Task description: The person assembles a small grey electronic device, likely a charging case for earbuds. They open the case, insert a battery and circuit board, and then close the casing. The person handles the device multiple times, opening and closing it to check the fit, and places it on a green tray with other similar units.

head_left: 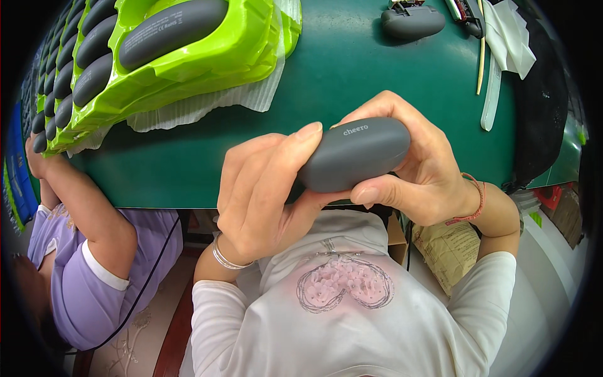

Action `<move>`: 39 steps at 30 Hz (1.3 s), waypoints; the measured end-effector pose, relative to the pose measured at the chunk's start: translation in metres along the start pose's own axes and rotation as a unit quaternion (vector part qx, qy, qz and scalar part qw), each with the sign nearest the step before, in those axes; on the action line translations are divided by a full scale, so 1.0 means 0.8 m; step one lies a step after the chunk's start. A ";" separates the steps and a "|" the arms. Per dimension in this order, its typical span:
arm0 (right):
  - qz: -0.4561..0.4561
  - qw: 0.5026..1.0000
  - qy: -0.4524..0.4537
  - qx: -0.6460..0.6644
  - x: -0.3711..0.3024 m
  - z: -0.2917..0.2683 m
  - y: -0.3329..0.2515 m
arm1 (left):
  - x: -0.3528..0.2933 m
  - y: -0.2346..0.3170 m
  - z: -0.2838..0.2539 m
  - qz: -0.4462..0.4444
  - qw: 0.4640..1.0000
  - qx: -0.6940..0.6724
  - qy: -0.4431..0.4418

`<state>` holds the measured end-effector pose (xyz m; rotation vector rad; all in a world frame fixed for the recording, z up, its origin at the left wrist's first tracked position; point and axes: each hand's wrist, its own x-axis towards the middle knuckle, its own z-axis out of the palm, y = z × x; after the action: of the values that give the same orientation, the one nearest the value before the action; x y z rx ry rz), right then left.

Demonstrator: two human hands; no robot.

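Note:
A smooth, dark grey, oval plastic device (pixel 355 160) is held up between both hands, in front of my chest near the table's edge. My left hand (pixel 260 185), with silver bangles at the wrist, grips its left end between thumb and fingers. Around the other end curls my right hand (pixel 427 166), thumb underneath and fingers over the top; a red cord bracelet circles that wrist. Pale lettering marks the device's upper face. Its underside is hidden from view.
At the upper left, a bright green moulded tray (pixel 251 47) holds several similar grey devices over white sheeting (pixel 207 103). Opened grey casings (pixel 412 24) lie at the back, near a thin wooden stick (pixel 481 69) and a translucent strip (pixel 492 100). Beside me at left sits a person in purple (pixel 94 276).

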<state>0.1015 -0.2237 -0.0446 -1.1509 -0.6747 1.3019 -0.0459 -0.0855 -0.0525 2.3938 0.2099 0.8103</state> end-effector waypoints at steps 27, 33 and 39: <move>0.066 0.990 -0.021 0.123 0.010 -0.002 -0.005 | 0.000 -0.030 -0.006 -0.037 0.979 -0.202 0.005; 0.066 0.992 0.021 0.107 0.009 0.010 -0.010 | 0.003 -0.014 -0.002 -0.136 0.961 -0.239 0.026; 0.067 0.994 0.012 0.088 0.008 0.007 -0.009 | 0.003 -0.019 -0.003 -0.124 0.967 -0.221 0.010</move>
<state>0.1009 -0.2149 -0.0374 -1.0812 -0.4609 1.4290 -0.0450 -0.0712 -0.0588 1.8963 0.2959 0.6817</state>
